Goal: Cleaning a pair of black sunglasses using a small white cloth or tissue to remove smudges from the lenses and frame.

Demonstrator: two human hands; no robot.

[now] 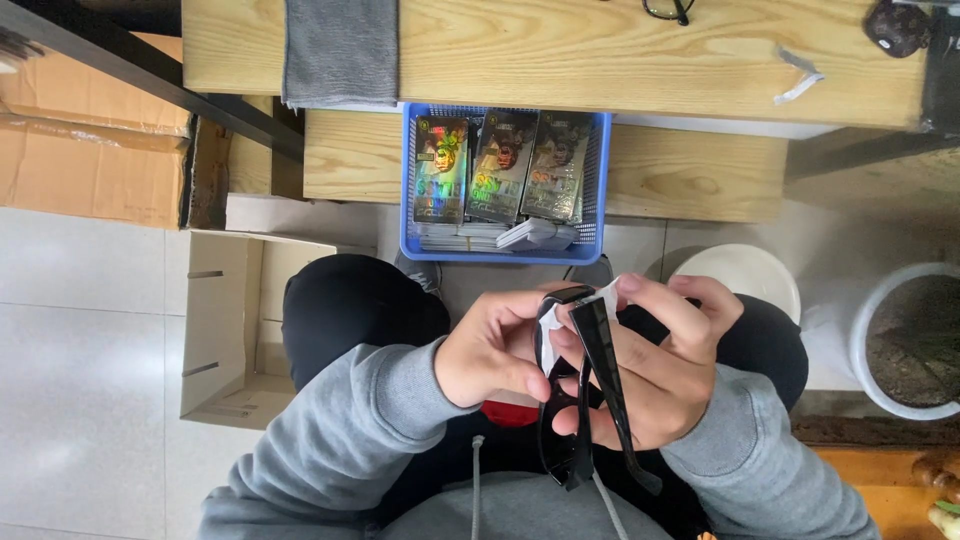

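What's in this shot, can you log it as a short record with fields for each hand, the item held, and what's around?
left hand: grips the black glasses at the frame
right hand: supports the glasses, pinching a small white cloth
glasses state: folded, arms pointing toward the person
ahead: blue basket of shiny packets on a wooden bench
upper table: grey cloth, another pair of glasses
left: open cardboard box
right: white pot

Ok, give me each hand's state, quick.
Left hand: closed on the black glasses.
Right hand: closed on the black glasses, pinching a white slip.
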